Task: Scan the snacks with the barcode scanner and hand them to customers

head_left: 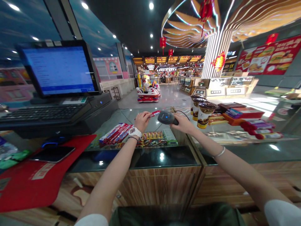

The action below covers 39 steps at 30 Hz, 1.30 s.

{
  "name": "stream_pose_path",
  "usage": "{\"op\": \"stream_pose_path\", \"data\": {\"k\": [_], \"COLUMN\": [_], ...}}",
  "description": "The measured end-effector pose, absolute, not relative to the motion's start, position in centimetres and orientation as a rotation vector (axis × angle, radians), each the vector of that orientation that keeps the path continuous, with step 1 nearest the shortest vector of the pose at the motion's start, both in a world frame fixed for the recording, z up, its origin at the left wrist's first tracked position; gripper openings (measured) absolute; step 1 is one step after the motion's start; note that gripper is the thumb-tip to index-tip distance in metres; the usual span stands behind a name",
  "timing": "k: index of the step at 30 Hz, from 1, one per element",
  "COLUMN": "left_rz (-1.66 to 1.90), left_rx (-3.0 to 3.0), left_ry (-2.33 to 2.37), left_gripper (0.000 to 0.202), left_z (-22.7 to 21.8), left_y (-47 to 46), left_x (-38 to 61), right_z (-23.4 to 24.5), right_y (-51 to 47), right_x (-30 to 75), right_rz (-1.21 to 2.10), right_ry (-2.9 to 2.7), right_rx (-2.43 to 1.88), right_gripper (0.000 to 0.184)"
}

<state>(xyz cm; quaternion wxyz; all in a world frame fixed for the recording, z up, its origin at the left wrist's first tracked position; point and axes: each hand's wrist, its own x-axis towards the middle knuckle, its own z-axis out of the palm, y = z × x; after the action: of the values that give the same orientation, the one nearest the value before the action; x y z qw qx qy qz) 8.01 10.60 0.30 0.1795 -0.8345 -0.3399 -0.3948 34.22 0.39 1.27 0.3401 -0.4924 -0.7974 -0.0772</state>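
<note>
My left hand [141, 121] is closed around a slim red-and-white candy stick pack [154, 114], held just above the glass counter [164, 157]. My right hand [182, 123] grips a dark grey barcode scanner [167, 117] with a blue light on top, its head pointed at the pack from the right. The scanner's cable runs off behind it. A pile of similar red stick packs [115, 133] lies on the glass to the left of my left wrist, which wears a white watch.
A till with a lit blue screen [58, 69] and keyboard [39, 113] stands at the left, a phone [53, 153] on a red mat [28, 179] before it. Brown snack cups [204, 114] and stacked candy boxes [244, 114] sit on the counter's right side. A mall hall lies beyond.
</note>
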Motion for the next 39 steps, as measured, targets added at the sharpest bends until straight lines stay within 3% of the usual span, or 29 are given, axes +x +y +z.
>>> {"op": "stream_pose_path", "data": {"k": [10,29,39], "left_rz": [-0.995,-0.939,-0.970], "left_rx": [-2.352,-2.370,-2.365], "left_ry": [-1.170,-1.231,-1.178], "left_gripper": [0.027,0.026,0.026], "left_z": [0.7,1.0,0.7], "left_y": [9.7,8.9,9.3], "left_x": [8.0,7.9,7.9], "right_z": [3.6,2.8,2.3], "right_y": [-1.6,-1.7,-1.6], "right_x": [35.7,34.4,34.3], "right_rz": [0.098,-0.124,-0.156], "right_ry": [-1.771,-1.972,-1.991], "right_rx": [-1.544,-1.607,-1.505], "right_gripper": [0.038,0.035,0.043]}}
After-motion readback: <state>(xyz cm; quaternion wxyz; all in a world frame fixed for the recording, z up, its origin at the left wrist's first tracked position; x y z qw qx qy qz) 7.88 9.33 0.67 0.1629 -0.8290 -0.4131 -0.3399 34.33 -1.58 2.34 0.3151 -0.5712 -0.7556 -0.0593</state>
